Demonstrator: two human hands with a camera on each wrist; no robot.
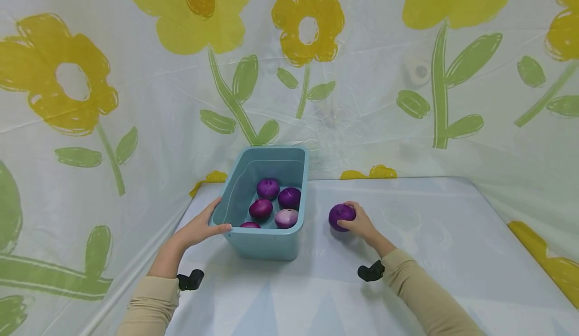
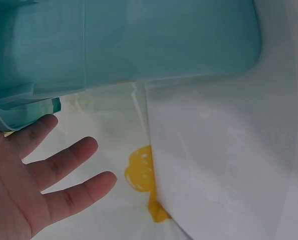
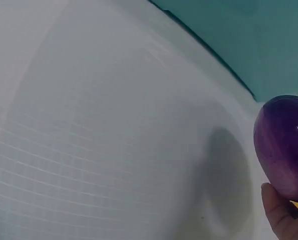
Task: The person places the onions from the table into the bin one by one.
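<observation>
My right hand [image 1: 360, 222] holds a round purple onion [image 1: 340, 217] to the right of the blue bin. In the right wrist view this onion [image 3: 285, 150] sits between the fingers, above its shadow on the tabletop. At the bin's near left corner, my left hand [image 1: 202, 225] rests with the thumb along the front rim. Its fingers [image 2: 71, 160] are straight and spread beside the bin wall in the left wrist view. Inside the blue bin [image 1: 271, 243] lie several onions [image 1: 268, 188], mostly dark purple, one paler [image 1: 286, 219]. The front rim partly hides one onion [image 1: 250, 225].
The bin stands toward the left of a pale table [image 1: 407, 275]. Behind and to the left hangs a white sheet [image 1: 362, 99] printed with yellow flowers. Dark devices are strapped at the left wrist [image 1: 191, 279] and the right wrist [image 1: 372, 271].
</observation>
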